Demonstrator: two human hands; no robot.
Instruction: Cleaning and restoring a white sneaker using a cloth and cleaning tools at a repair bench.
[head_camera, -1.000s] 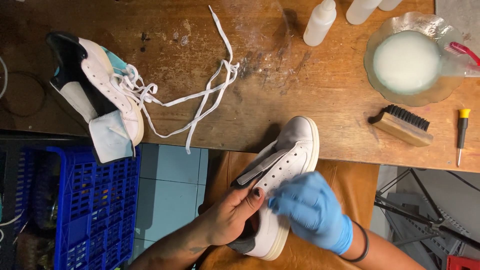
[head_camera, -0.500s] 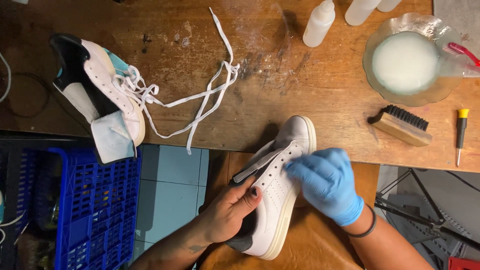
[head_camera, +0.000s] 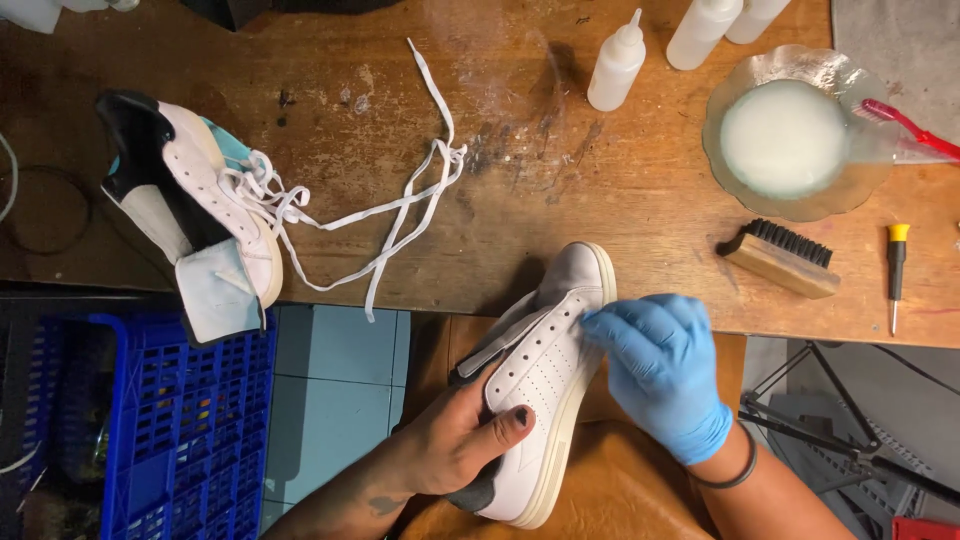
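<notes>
The left hand (head_camera: 455, 445) grips the white shoe (head_camera: 545, 385) from the heel side, thumb pressed across its flank, so it sits steady at the edge of the wooden table (head_camera: 560, 180); the gloved right hand (head_camera: 660, 375) rests bunched fingers on the lace holes near the toe; whether they pinch anything is hidden; the heel is covered by the left palm.

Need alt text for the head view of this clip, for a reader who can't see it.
A bare left hand holds a laceless white sneaker at the edge of a wooden table while the right hand, in a blue glove, touches its toe end. On the table lie a second sneaker, a loose lace, a brush, a bowl of white liquid and squeeze bottles.
</notes>
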